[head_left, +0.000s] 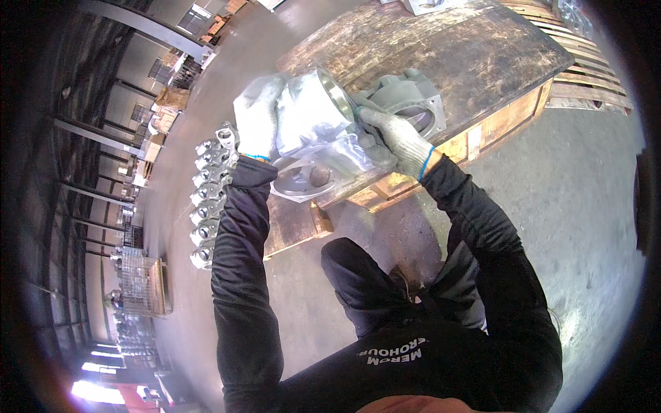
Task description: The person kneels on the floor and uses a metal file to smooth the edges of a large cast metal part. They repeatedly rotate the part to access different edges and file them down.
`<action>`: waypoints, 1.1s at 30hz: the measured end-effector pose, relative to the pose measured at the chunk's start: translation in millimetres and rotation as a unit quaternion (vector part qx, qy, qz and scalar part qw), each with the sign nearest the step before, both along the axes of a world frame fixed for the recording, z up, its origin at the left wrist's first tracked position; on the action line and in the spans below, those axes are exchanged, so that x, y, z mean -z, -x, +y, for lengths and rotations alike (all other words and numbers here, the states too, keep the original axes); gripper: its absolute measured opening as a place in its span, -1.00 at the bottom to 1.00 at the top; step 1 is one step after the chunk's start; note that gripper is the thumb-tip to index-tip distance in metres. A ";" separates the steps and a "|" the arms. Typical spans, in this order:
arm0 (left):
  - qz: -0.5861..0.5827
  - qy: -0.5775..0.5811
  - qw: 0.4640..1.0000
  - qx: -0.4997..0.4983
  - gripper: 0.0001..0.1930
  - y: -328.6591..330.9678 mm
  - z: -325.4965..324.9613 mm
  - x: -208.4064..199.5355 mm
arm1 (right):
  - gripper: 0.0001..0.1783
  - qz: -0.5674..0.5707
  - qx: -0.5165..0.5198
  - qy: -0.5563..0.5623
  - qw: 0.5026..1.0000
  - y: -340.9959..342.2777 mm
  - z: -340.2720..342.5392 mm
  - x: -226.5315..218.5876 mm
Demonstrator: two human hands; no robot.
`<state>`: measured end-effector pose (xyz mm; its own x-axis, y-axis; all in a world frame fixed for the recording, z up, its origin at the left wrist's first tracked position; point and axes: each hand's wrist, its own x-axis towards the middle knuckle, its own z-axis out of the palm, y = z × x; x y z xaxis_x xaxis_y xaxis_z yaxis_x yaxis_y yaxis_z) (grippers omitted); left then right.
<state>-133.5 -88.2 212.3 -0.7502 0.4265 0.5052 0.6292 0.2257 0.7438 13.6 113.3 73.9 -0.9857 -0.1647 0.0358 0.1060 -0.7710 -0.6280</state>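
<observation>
A bright silver metal casting (313,113) with a round machined rim is tilted up over the wooden workbench, held between my two gloved hands. My left hand (258,117), in a white knit glove, presses against its left side. At the right rim, my right hand (396,134) in a matching glove has its fingers closed on the casting's edge. Below the held part, a second silver casting (303,180) with a round opening rests near the bench's front. Just beyond my right hand lies another casting (420,103) with a large bore and a flat flange.
The worn brown workbench (482,41) stretches away to the far right. A wooden slatted pallet (585,69) lies past its right end. On the left, a row of several silver castings (206,196) runs beside the bench. A wire cage (143,286) stands farther left.
</observation>
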 end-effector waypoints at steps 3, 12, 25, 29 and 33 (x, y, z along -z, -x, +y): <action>0.054 0.031 0.998 -0.009 -0.76 0.3 -1.3 1.4 | -0.70 -0.044 0.001 -0.030 0.999 7.7 7.1 9.4; 0.090 0.045 0.995 -0.005 -0.77 12.7 -5.6 8.0 | -0.70 0.107 0.024 -0.114 0.987 10.1 30.1 -11.1; 0.077 0.026 0.996 -0.021 -0.79 12.8 -4.3 7.6 | -0.56 0.301 0.188 -0.618 0.701 19.7 69.0 -44.0; 0.032 0.056 0.997 -0.044 -0.78 8.3 -2.2 2.3 | -0.45 0.193 0.049 -0.491 0.848 28.8 62.5 -69.1; 0.002 0.016 1.000 -0.019 -0.79 -0.7 0.4 2.7 | -0.44 0.156 0.062 -0.517 0.839 10.6 63.7 -87.8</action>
